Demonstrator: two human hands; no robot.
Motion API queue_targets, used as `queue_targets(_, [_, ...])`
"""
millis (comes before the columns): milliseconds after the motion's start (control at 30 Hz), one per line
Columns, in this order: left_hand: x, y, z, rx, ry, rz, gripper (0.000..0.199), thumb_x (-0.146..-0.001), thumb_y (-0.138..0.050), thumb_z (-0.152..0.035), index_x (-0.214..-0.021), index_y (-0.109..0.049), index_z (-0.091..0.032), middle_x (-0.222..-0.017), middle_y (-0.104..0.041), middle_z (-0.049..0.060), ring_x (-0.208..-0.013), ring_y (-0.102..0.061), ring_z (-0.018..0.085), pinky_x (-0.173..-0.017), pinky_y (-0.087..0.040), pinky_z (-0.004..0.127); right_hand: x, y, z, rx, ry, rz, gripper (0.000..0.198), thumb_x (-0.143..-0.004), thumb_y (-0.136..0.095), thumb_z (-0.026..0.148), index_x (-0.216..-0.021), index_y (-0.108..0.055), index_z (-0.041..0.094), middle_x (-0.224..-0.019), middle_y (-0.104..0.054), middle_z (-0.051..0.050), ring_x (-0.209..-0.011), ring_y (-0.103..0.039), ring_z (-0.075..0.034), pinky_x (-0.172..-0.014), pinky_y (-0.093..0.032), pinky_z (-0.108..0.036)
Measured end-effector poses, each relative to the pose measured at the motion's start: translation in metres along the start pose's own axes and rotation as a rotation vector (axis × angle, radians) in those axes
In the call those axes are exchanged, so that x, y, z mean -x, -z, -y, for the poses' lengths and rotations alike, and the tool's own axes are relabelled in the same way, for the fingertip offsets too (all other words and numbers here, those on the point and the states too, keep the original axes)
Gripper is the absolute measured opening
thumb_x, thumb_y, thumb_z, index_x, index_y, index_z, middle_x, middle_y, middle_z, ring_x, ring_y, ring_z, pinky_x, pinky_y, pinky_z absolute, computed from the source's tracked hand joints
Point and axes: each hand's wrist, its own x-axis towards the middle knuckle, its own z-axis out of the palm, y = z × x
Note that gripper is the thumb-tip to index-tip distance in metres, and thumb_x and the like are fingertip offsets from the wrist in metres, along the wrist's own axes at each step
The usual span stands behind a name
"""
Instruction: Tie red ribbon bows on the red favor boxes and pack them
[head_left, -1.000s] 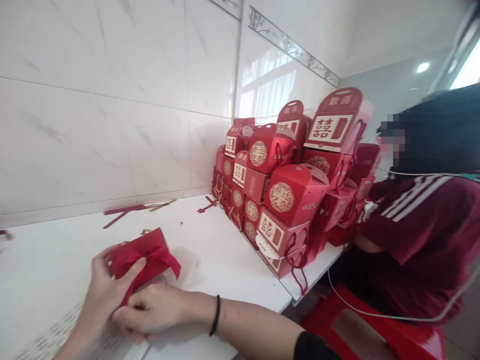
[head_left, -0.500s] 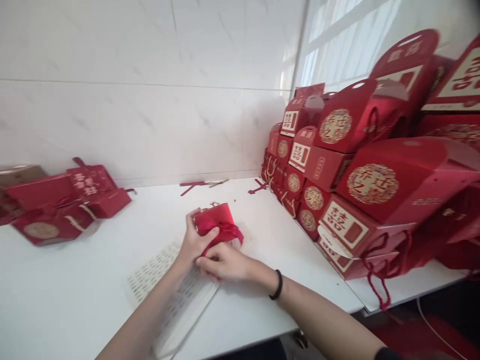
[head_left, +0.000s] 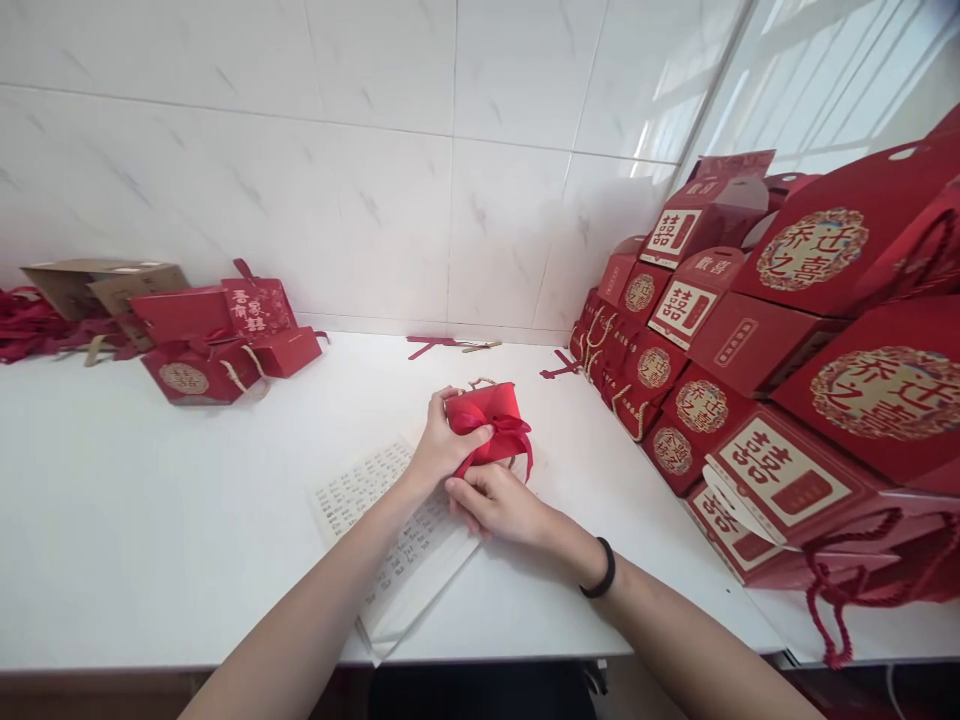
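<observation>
A small red gift box (head_left: 501, 398) with a gold cord handle stands in front of me, above a sheet of printed paper (head_left: 360, 490). A red ribbon tied in a bow (head_left: 510, 430) lies across its near side. My left hand (head_left: 444, 440) grips the box from the left, its thumb pressed on the bow's knot. Just below the bow, my right hand (head_left: 499, 503) is closed, thumb against curled fingers, at a hanging tail of the ribbon. Its fingers partly hide what they pinch. A black band circles the right wrist.
Stacked red gift boxes (head_left: 701, 405) fill the right side of the white table (head_left: 187, 520). At the back left are more red boxes (head_left: 199, 375), a brown cardboard box (head_left: 142, 290) and a heap of ribbons (head_left: 30, 325). Loose ribbon pieces (head_left: 431, 345) lie by the tiled wall.
My view has turned left, so everything appears further right and the ribbon heap has come into sight. Both hands keep their places on the box and bow with little visible change.
</observation>
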Motion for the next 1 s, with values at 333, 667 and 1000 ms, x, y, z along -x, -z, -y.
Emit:
queue_targets(333, [0.001,0.001,-0.001,0.018,0.023,0.006,0.059,-0.063,-0.072,-0.028,-0.112,-0.04,-0.023,-0.11,-0.055,0.006,-0.095,-0.058,0.018,-0.083,-0.049,0.034,0.003,-0.001,0.004,0.119,0.033,0.046,0.033,-0.093,-0.04,0.026,-0.063,-0.051,0.017,-0.048,-0.051,0.003,-0.044,-0.048,-0.009,-0.05,-0.04,-0.02])
queue_targets(667, [-0.004,0.003,-0.001,0.059,0.053,0.034,0.06,-0.06,-0.076,-0.033,-0.108,-0.041,-0.021,-0.109,-0.057,0.008,-0.098,-0.06,0.022,-0.08,-0.051,0.038,0.015,0.067,0.007,0.473,0.505,-0.71,0.033,-0.078,-0.065,0.045,-0.096,-0.057,0.019,-0.095,-0.056,-0.009,-0.081,-0.055,-0.019,-0.053,-0.045,-0.026])
queue_targets(1000, [-0.008,0.005,0.003,0.065,0.033,0.055,0.065,-0.059,-0.076,-0.038,-0.112,-0.04,-0.022,-0.117,-0.053,0.009,-0.104,-0.057,0.023,-0.088,-0.048,0.04,-0.004,0.065,-0.009,0.0,0.225,-0.664,0.031,-0.078,-0.06,0.047,-0.068,-0.059,0.018,-0.112,-0.053,-0.01,-0.106,-0.052,-0.022,-0.089,-0.043,-0.036])
